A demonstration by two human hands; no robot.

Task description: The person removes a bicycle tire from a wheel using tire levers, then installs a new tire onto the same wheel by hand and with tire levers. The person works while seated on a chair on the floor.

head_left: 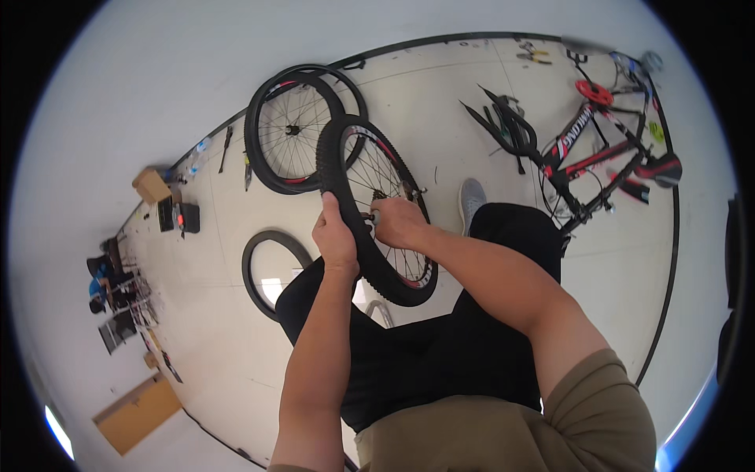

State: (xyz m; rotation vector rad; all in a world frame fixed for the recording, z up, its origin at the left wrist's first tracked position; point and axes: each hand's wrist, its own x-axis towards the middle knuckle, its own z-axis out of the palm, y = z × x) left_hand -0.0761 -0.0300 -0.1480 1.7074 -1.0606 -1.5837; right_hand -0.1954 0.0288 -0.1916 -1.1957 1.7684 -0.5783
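A bicycle wheel (334, 153) with a knobby black tire and a red, white and black rim stands tilted between my knees. My left hand (336, 240) is closed round the tire on its left side, thumb up along the tread. Across from it, my right hand (401, 223) reaches to the inner side of the rim. Its fingers are closed on a small grey and metallic piece against the rim, whose kind I cannot make out. Spokes and a sprocket cluster show just beyond my right hand.
Another wheel (253, 141) lies on the floor ahead, with a loose tire (248, 263) nearer on the left. At right rests a black and red bicycle frame (582, 157) with saddle (661, 171). A toolbox (189, 217), cardboard box (151, 186) and seated person (98, 287) are left.
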